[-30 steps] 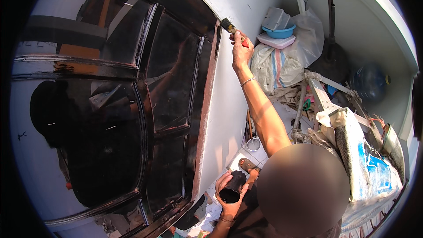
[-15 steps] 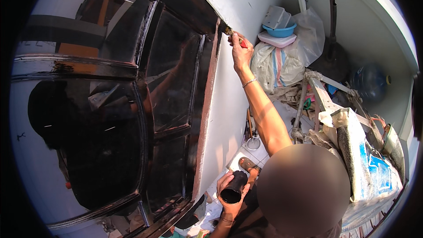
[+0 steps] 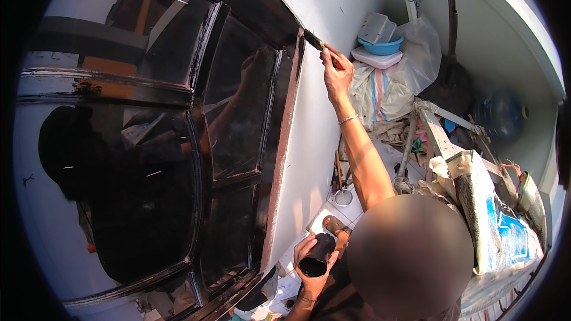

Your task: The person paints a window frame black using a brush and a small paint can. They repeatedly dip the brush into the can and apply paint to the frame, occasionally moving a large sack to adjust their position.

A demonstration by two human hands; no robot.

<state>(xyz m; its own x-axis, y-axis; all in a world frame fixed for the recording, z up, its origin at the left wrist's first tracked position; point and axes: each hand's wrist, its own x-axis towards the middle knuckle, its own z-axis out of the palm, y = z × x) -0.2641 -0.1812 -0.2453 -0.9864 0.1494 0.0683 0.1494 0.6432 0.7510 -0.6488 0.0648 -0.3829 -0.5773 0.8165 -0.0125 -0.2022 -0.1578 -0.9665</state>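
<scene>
My right hand (image 3: pixel 338 76) is stretched far forward, closed round the handle of a paintbrush (image 3: pixel 329 54). The brush has dark bristles and a red mark near its handle end. Its bristles lie at the outer edge of a dark, glossy wooden frame (image 3: pixel 279 27), where the frame meets the white wall (image 3: pixel 312 107); whether they touch it I cannot tell. Low and nearer, my left hand (image 3: pixel 310 285) grips a black cup (image 3: pixel 319 251) from below and the side. The cup is tilted, its mouth visible and dark inside. A round blurred patch covers my upper right arm.
Dark glass panes (image 3: pixel 238 104) fill the left. Right of the wall stand a blue basin (image 3: pixel 380 45), sacks (image 3: pixel 380 92), a stepladder (image 3: pixel 437 134), a large water bottle (image 3: pixel 501 113) and a white-and-blue bag (image 3: pixel 499 220). A sandalled foot (image 3: pixel 336 224) rests on tiles beside a small round strainer (image 3: pixel 342 197).
My right hand has drawn slightly right, away from the frame's edge, and the brush has turned so more of its dark bristles shows. My left hand keeps the cup in nearly the same place.
</scene>
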